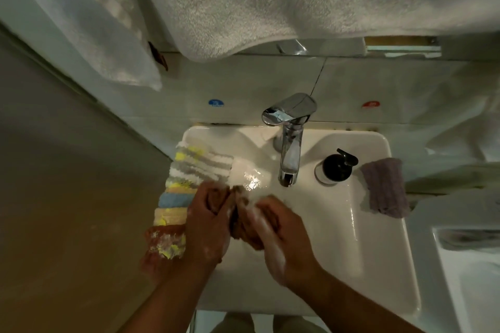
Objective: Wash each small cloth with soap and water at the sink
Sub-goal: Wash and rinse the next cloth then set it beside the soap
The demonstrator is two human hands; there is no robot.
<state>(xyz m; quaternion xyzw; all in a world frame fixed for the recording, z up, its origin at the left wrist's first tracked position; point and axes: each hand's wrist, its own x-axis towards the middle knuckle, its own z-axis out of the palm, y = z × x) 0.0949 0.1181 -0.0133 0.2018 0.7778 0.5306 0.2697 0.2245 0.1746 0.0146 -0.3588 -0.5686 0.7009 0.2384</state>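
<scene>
Over the basin of the sink [378, 251], just below the faucet [289, 143], both hands work one brown cloth [243, 227] w/ lather on it. Left hand [208, 224] has fingers curled round its left end, and right hand [276, 235] has fingers clamped on the right end, suds across the knuckles. Can't tell if water is running; there's only a bright glare by the spout. Stack of cloths [178, 192] (striped, blue, peach etc.) sits on the left rim, touching or nearly touching the left wrist, w/ the bottom one drooping over the outer edge. Main risk, IMO: a hard scrub stroke elbows that stack off the rim to the floor, or drags it into the basin. Soapy fingers could also lose the cloth, but it would only land in the basin. Purple cloth [384, 186] lies on the right rim beside the soap pump bottle [335, 167], partly overhanging, so a reach for soap might knock it off.
</scene>
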